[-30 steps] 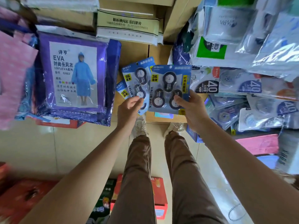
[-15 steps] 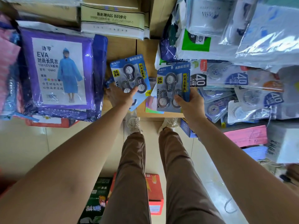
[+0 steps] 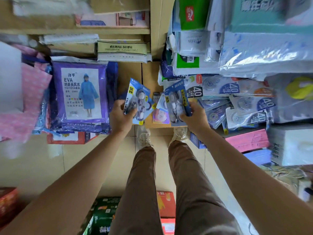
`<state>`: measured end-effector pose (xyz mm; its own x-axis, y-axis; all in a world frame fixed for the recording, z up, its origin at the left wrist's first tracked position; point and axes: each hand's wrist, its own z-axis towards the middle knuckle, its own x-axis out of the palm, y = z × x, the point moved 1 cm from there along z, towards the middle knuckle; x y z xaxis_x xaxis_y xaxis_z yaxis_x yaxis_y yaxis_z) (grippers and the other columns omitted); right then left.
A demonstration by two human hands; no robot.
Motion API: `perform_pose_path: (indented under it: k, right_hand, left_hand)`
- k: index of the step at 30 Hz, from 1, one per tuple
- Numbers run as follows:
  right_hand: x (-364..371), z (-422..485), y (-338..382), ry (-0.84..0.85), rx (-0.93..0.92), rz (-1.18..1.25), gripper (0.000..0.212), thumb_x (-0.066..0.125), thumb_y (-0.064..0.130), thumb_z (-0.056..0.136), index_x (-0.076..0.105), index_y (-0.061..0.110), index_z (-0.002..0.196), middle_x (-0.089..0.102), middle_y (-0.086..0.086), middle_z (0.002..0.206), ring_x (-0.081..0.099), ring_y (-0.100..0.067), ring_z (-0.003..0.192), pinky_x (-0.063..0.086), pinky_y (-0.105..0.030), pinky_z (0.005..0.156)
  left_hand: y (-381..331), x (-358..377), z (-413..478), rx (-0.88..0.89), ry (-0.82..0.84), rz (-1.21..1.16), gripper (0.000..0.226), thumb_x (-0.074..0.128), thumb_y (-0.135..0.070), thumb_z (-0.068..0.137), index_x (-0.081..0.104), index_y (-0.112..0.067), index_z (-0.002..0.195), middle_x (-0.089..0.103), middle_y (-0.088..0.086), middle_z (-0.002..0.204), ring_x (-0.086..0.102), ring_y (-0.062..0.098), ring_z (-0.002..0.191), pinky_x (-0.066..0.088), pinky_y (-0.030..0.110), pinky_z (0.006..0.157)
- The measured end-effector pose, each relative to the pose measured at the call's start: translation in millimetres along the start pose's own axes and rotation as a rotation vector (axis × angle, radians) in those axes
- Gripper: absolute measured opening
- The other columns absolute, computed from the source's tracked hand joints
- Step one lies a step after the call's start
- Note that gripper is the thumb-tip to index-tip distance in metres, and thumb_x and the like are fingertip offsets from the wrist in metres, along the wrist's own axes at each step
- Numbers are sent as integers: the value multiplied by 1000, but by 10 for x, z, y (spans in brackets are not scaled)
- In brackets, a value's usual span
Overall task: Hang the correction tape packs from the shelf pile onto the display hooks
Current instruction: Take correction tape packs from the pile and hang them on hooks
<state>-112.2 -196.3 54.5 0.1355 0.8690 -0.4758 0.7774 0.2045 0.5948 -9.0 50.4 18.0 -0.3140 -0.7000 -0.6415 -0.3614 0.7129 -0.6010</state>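
A blue correction tape pack (image 3: 139,100) is gripped in the left hand (image 3: 121,117), the fingers curled round its lower left edge; a second blue pack (image 3: 176,103) is held by the right hand (image 3: 194,118), clasped at its right side; both are held tilted over the front of the wooden shelf (image 3: 149,77); the pile of packs (image 3: 240,100) is seen just right of the right hand; a purple raincoat package (image 3: 81,94) is stacked at the left.

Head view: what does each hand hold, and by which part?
The left hand grips a blue card-backed correction tape pack by its lower left edge; the right hand a second blue pack by its lower right edge.
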Motion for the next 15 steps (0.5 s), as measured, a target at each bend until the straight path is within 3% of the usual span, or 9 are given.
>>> perform_pose_path:
  k: [4,7,9,12,15]
  right_hand:
    - [-283,-371,269,-24,-60,-55,19,68,7,83,62,15,100,56,1,73,49,-21,67,35,-23,51]
    - [-591,-737,495,-48,-104,-80,24,68,11,86,64,14,109,63,-5,84,56,-28,74,41,-32,59]
    - [-829,-962,625,-72,-143,-75,23,67,15,85,65,14,108,67,-12,84,61,-34,75,48,-38,62]
    - [-1225,-1297,821,-163,-196,-55,17,69,18,85,65,19,102,66,-12,77,60,-32,70,45,-33,56]
    - [-1602,-1619,1010,-262,-276,6,11,70,21,86,62,22,94,60,-6,70,51,-25,61,39,-35,56]
  left_hand:
    - [-453,-404,-394,196,29,180,41,79,-34,83,63,-19,117,74,5,98,68,32,89,51,40,73]
    - [-871,-755,-681,330,31,319,40,76,-38,84,64,-24,120,76,4,104,69,33,94,51,39,75]
    - [-1187,-997,-884,442,11,363,37,75,-42,85,65,-28,119,76,1,104,70,32,93,51,37,73]
    - [-1647,-1313,-1165,570,-22,366,33,75,-38,86,68,-27,117,76,-1,102,70,30,91,41,31,66]
    - [-2061,-1605,-1376,702,-84,354,33,74,-43,86,62,-34,116,75,-2,100,71,30,87,52,36,68]
